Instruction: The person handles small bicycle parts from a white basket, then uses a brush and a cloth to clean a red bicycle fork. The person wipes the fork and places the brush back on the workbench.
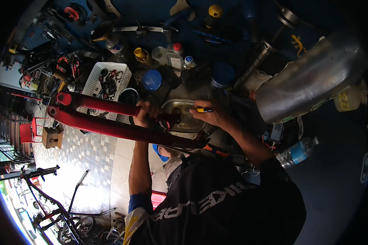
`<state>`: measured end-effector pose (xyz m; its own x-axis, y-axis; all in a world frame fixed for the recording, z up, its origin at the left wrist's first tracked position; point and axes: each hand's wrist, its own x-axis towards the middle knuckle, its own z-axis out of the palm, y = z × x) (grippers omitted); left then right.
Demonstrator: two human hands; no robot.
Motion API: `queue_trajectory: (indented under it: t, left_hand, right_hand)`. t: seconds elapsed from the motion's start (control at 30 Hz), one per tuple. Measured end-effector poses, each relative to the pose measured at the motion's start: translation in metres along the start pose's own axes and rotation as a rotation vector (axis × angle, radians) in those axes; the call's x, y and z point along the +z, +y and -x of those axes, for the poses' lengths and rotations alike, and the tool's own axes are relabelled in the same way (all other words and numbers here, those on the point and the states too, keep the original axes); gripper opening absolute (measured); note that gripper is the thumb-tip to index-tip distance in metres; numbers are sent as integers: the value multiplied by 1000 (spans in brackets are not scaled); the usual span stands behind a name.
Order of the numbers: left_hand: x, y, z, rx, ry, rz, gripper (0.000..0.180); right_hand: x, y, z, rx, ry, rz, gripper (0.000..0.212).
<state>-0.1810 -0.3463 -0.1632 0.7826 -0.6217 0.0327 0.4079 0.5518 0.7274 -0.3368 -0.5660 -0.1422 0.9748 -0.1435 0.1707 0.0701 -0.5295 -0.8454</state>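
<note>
My left hand (145, 114) is closed around the upper leg of a long red two-legged bicycle frame part (122, 129), which slants across in front of me. Its rounded ends point left; the other end reaches past the tray's near side. My right hand (210, 114) pinches a slim tool with a yellow-and-black handle (203, 110) over the tray's right side. How the tool's working end looks, I cannot make out. Between my hands sits a shallow oval-cornered tray (187, 131), with a dark part (176, 115) inside its left side.
A white perforated basket (126, 72) of small parts stands behind the red part. Blue-lidded tubs (152, 80) and a red-capped bottle (177, 48) line the back. A large metal cylinder (310, 77) and a water bottle (297, 152) are at right. Orange-handled pliers (216, 151) lie nearer me.
</note>
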Motion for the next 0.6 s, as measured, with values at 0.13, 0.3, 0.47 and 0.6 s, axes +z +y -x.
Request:
queue_trajectory:
  t: [0.13,0.3,0.47,0.6]
  left_hand:
    - [1,-1,2,17,6,0,33]
    - [2,3,5,-8,59,-26,33]
    - [5,2,6,12,150,20,34]
    - [-3,-1,9,-7,188,34,35]
  right_hand:
    - [-5,-33,-3,-26,-20,20,22]
    - [0,-11,3,-5,-29,39,22]
    - [2,-12,2,-13,-25,-30,22]
    - [1,-30,-1,22,-37,-100,22]
